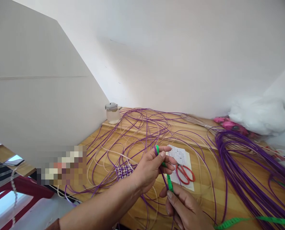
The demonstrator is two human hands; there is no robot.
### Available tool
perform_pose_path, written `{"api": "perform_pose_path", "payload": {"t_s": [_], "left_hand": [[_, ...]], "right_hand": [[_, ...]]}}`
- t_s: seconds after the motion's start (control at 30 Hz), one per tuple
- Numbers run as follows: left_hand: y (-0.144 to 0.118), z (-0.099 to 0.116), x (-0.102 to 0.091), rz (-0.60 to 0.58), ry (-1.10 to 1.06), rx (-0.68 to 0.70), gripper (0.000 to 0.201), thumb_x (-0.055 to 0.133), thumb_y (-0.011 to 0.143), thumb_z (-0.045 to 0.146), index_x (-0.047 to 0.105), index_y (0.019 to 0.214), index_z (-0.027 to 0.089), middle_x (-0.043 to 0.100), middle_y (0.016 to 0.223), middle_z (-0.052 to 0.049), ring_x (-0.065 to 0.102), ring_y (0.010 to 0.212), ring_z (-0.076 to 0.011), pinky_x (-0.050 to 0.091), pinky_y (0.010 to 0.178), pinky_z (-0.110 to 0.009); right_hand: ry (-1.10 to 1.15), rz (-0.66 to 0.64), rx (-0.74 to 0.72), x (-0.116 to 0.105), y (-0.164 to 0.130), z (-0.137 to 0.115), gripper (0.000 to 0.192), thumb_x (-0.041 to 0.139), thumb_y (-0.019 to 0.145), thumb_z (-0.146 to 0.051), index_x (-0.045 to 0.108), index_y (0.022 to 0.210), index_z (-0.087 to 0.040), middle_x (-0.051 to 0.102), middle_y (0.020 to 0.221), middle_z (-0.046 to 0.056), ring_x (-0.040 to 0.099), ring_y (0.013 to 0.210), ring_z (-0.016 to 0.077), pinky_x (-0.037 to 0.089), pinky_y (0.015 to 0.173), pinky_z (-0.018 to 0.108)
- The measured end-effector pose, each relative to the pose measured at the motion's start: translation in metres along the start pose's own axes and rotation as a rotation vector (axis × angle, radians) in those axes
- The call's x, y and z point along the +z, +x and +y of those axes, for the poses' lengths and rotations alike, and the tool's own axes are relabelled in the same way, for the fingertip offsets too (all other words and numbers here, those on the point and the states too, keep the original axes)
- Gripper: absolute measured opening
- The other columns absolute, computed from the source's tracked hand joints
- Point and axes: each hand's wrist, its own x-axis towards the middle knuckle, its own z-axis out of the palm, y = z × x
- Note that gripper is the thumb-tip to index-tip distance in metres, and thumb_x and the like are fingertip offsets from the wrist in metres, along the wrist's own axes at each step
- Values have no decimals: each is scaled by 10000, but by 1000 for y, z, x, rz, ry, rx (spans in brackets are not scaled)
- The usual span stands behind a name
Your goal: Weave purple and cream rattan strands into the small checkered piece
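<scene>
My left hand pinches a green measuring tape together with a purple strand, the tape's end looped over my forefinger. My right hand grips the same tape and strand just below, thumb on top. The tape runs off to the lower right. Left of my left hand lies a small woven purple-and-cream patch, with loose strands spreading from it across the wooden table.
Red-handled scissors lie on a printed paper sheet just right of my hands. A thick bundle of purple strands fills the right side. A small jar stands at the back left; white stuffing and pink material sit back right.
</scene>
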Motion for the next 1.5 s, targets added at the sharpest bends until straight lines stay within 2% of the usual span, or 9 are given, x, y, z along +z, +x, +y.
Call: {"api": "perform_pose_path", "payload": {"t_s": [0.1, 0.3, 0.5, 0.77, 1.13, 1.23, 1.33, 1.43, 1.5], "left_hand": [[1, -3, 0, 16, -17, -8, 447, 730, 804, 399, 567, 1127, 137, 688, 818, -73, 626, 663, -124, 479, 631, -223], [-4, -13, 11, 43, -102, 6, 421, 730, 809, 361, 568, 1113, 118, 684, 905, -98, 661, 798, -170, 495, 753, -275], [-7, -17, 14, 46, -70, -8, 320, 643, 881, 357, 599, 1082, 111, 689, 998, -141, 678, 889, -206, 509, 836, -324], [-8, -14, 19, 113, 28, -27, 322, 659, 867, 385, 614, 1026, 109, 710, 969, -142, 701, 856, -212, 548, 793, -319], [-12, -21, 25, 72, 38, -81, 326, 615, 902, 364, 624, 1102, 106, 698, 1050, -161, 694, 910, -214, 561, 770, -298], [-12, -22, 29, 81, 51, -103, 299, 563, 931, 350, 617, 1107, 113, 697, 1051, -157, 692, 906, -212, 563, 726, -286], [-10, -22, 30, 97, 81, -106, 332, 540, 939, 373, 601, 1161, 135, 690, 1082, -155, 690, 908, -212, 559, 681, -273], [-7, -28, 26, 96, 93, -109, 384, 550, 925, 410, 574, 1219, 164, 693, 1087, -144, 692, 895, -197, 513, 580, -206], [-6, -40, 25, 88, 117, -167, 396, 567, 903, 430, 590, 1176, 145, 706, 1041, -148, 704, 822, -186, 410, 459, -150]], "right_hand": [[12, -5, 13, -3, -1, 6, 562, 549, 789, -722, 516, 948, -184, 488, 620, -59, 271, 381, 18, 155, 390, 179], [61, 4, 2, -5, -3, 11, 563, 552, 785, -725, 520, 927, -181, 507, 622, -53, 268, 370, 13, 154, 386, 181], [98, 14, -1, -10, -7, 12, 560, 549, 791, -721, 512, 930, -180, 506, 624, -58, 275, 367, 9, 157, 383, 176], [59, 3, -28, -14, -16, 10, 513, 537, 838, -665, 510, 944, -164, 530, 659, -48, 315, 378, 5, 176, 391, 174], [15, 25, -74, -17, -27, 12, 516, 494, 876, -652, 560, 990, -152, 561, 726, -19, 377, 396, 19, 223, 404, 178], [-140, 122, -161, -24, -33, 5, 455, 465, 927, -584, 615, 1025, -165, 506, 650, -27, 465, 501, 83, 361, 507, 214], [-282, 360, -298, -37, -41, -5, 379, 509, 929, -523, 653, 1028, -187, 433, 573, -29, 454, 559, 127, 394, 573, 248], [-135, 627, -407, -50, -46, -13, 329, 574, 901, -495, 644, 1009, -192, 491, 662, -8, 389, 524, 106, 322, 487, 234], [62, 726, -553, -53, -47, -18, 289, 555, 920, -474, 622, 982, -200, 507, 705, -5, 378, 523, 90, 303, 472, 216]]}}
